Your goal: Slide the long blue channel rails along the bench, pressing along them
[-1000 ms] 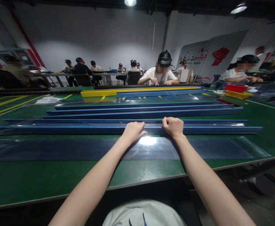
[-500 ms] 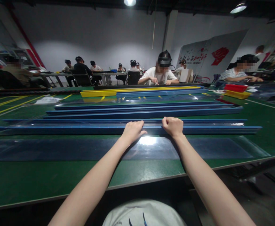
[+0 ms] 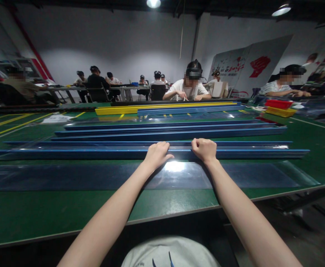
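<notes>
A long blue channel strip [image 3: 95, 153] lies crosswise on the green table. My left hand [image 3: 158, 152] is closed over the strip near its middle, the thumb along the near side. To its right my right hand [image 3: 205, 149] rests on the same strip in a fist, its fingertips hidden. Bare strip shows between the two hands. Nearer to me, a clear plastic sheet [image 3: 68, 176] lies flat under my wrists, with a bright light reflection on it. Beyond the hands lie more blue strips [image 3: 179, 134].
Farther back are a yellow strip [image 3: 115, 110], a light blue strip [image 3: 190, 110], and red [image 3: 279, 104] and yellow [image 3: 281, 111] bins at the right. A person [image 3: 188, 89] works across the green table [image 3: 68, 211]; others sit behind.
</notes>
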`<state>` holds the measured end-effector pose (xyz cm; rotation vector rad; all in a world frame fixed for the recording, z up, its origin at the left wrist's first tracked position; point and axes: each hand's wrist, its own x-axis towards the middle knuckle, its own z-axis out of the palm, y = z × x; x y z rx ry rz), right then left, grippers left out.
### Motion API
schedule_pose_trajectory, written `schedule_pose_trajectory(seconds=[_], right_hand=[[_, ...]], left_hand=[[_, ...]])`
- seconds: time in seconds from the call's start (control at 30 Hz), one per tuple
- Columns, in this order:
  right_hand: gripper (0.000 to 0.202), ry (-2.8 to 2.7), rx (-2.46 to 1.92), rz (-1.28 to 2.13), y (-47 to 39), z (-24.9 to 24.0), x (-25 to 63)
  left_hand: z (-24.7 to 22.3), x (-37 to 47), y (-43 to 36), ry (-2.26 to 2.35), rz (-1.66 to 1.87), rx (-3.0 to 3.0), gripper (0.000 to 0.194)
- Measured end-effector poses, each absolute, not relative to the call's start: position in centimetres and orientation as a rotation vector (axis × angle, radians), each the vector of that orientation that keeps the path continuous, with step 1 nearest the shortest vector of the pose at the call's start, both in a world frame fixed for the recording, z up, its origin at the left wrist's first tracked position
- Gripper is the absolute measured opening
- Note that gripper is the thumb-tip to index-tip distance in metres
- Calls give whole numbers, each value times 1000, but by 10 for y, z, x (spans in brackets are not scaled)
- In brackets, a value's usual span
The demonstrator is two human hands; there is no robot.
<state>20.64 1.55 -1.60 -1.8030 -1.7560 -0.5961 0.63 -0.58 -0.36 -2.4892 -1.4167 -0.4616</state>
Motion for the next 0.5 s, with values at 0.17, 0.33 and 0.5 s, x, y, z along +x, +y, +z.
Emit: schedule_pose_trajectory(seconds=[0.17, 0.33, 0.5], right_hand=[[42, -1752, -1799, -596, 15, -16, 206], [41, -1755, -1787, -603, 15, -17, 207], [42, -1759, -1788, -600, 16, -17, 207]], left_hand=[[-3, 6, -6, -1432, -457, -2500, 32], [-1, 6, -7, -1457, -433, -2510, 32], [0, 7, -8, -1468, -418, -2505, 32]])
